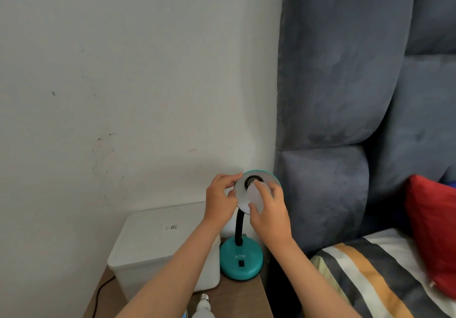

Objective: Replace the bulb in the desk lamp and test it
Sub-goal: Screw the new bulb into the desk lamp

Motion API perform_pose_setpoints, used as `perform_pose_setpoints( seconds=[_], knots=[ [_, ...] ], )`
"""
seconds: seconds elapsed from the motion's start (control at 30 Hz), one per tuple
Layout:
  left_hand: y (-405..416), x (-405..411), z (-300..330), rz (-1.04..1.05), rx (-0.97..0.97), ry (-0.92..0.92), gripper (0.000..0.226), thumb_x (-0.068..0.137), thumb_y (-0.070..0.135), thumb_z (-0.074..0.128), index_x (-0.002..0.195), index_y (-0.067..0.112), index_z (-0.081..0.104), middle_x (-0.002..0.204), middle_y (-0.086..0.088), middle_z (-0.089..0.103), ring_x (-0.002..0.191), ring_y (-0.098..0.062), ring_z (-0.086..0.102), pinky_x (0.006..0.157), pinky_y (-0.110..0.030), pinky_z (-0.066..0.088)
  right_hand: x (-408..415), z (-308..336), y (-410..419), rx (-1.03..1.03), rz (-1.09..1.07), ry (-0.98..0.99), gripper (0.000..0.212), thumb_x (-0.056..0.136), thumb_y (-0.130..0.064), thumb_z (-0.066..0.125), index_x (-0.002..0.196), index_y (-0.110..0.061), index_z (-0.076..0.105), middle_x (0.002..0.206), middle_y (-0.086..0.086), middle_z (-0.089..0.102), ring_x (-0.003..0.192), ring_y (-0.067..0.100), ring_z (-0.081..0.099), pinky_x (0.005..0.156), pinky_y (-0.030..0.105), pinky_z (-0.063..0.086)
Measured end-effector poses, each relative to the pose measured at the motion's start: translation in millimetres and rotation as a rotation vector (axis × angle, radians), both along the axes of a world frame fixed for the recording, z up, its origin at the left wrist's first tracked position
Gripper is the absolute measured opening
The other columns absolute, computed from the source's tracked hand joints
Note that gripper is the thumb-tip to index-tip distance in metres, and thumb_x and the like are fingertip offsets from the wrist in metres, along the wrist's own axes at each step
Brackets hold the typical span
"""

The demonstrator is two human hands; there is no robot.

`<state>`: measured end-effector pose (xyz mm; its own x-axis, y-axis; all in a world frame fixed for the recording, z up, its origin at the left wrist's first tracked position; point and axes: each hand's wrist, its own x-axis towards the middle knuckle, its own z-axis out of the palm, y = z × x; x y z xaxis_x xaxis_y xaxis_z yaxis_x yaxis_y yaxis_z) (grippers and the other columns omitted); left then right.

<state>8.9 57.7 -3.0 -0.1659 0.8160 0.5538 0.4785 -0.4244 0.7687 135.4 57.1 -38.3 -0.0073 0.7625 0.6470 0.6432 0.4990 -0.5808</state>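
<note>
A: Where is the bulb (256, 195)?

B: In the socket of the lamp (243, 258) on the bench (237, 298). The right hand (270, 210) curls round its globe; the left hand (220, 198) pinches the shade (240, 194) rim to steady it.

A: Handling?

B: Judged light, smooth and fragile. Hold the globe at its widest part and turn gently; the gooseneck likely flexes, so brace the shade. Both forearms reach up from below. A second bulb (202, 306) lies on the bench, near the base.

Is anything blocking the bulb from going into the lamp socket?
Nothing visible. The right hand holds the bulb with its base right at the socket, and the left hand grips only the shade rim.
</note>
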Motion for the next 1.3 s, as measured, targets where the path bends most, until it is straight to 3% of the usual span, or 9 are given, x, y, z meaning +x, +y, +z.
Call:
perform_pose_setpoints(
  seconds=[0.17,0.27,0.43,0.53,0.67,0.8,0.93,1.2,1.3],
  knots=[
    [0.7,-0.9,0.7,-0.023,-0.009,-0.021,0.047,0.08,-0.012,0.053,0.11,0.021,0.066,0.097,0.008,0.057,0.09,0.004,0.056,0.079,0.002,0.039,-5.6,11.9,-4.7,-0.138,-0.177,0.128,0.056,0.081,-0.037,0.068,0.123,-0.007,0.048,0.12,0.011,0.046,0.092,0.033,0.061,0.064,0.03,0.045],
    [2.3,-2.7,-0.5,-0.021,-0.013,-0.029,0.048,0.079,-0.013,0.053,0.11,0.022,0.066,0.099,0.006,0.058,0.091,0.004,0.057,0.079,0.002,0.039,-9.3,12.0,-7.8,-0.129,-0.157,0.093,0.057,0.08,-0.034,0.069,0.123,-0.005,0.046,0.118,0.011,0.04,0.08,0.033,0.062,0.058,0.029,0.045],
    [2.0,-6.6,-0.5,-0.026,-0.019,-0.029,0.047,0.079,-0.013,0.053,0.111,0.019,0.065,0.102,0.003,0.059,0.09,0.006,0.056,0.08,0.002,0.039,-4.4,17.3,-7.8,-0.186,-0.18,0.081,0.058,0.082,-0.04,0.064,0.127,-0.011,0.041,0.112,0.013,0.049,0.09,0.034,0.06,0.064,0.029,0.042],
    [1.4,-4.8,-1.2,-0.03,-0.021,-0.032,0.047,0.08,-0.012,0.053,0.111,0.02,0.065,0.102,0.004,0.059,0.092,0.006,0.056,0.08,0.002,0.039,-4.7,18.4,-8.3,-0.177,-0.217,0.036,0.053,0.083,-0.044,0.062,0.118,-0.009,0.047,0.108,0.015,0.051,0.083,0.036,0.062,0.058,0.028,0.04],
    [1.4,-3.4,-2.0,-0.034,-0.025,-0.035,0.046,0.081,-0.011,0.053,0.111,0.021,0.065,0.103,0.004,0.059,0.093,0.003,0.056,0.081,0.002,0.04,-9.4,12.3,-11.9,-0.08,-0.161,-0.043,0.037,0.084,-0.033,0.064,0.113,-0.014,0.051,0.121,0.018,0.045,0.068,0.033,0.064,0.048,0.026,0.043],
    [1.8,-5.1,-2.8,-0.02,-0.021,-0.048,0.048,0.08,-0.013,0.052,0.11,0.022,0.065,0.102,0.004,0.059,0.093,-0.001,0.058,0.082,0.0,0.041,-4.0,7.2,-14.0,-0.111,-0.089,-0.093,0.043,0.084,-0.029,0.064,0.123,-0.021,0.049,0.135,0.011,0.032,0.081,0.032,0.063,0.061,0.032,0.049],
    [1.3,-3.2,-1.8,-0.024,-0.02,-0.048,0.048,0.08,-0.013,0.052,0.11,0.021,0.065,0.102,0.004,0.059,0.092,0.0,0.058,0.082,0.0,0.041,-1.6,9.3,-14.2,-0.178,-0.072,-0.039,0.048,0.085,-0.026,0.061,0.129,-0.022,0.044,0.126,0.009,0.042,0.09,0.033,0.06,0.071,0.037,0.05],
    [0.5,-2.0,-2.2,-0.014,-0.023,-0.054,0.048,0.08,-0.013,0.051,0.108,0.023,0.065,0.102,0.006,0.059,0.093,0.001,0.057,0.082,0.0,0.041,-8.3,7.3,-15.0,-0.156,-0.075,0.017,0.056,0.085,-0.025,0.063,0.135,-0.019,0.04,0.137,0.012,0.034,0.1,0.034,0.06,0.078,0.039,0.054],
    [0.4,-1.9,-2.3,-0.013,-0.027,-0.046,0.049,0.08,-0.013,0.051,0.109,0.022,0.065,0.103,0.005,0.059,0.093,0.001,0.057,0.082,0.0,0.041,-6.7,6.2,-12.9,-0.155,-0.059,0.01,0.057,0.084,-0.022,0.063,0.136,-0.021,0.038,0.13,0.01,0.039,0.094,0.033,0.061,0.076,0.041,0.054]
  ],
)
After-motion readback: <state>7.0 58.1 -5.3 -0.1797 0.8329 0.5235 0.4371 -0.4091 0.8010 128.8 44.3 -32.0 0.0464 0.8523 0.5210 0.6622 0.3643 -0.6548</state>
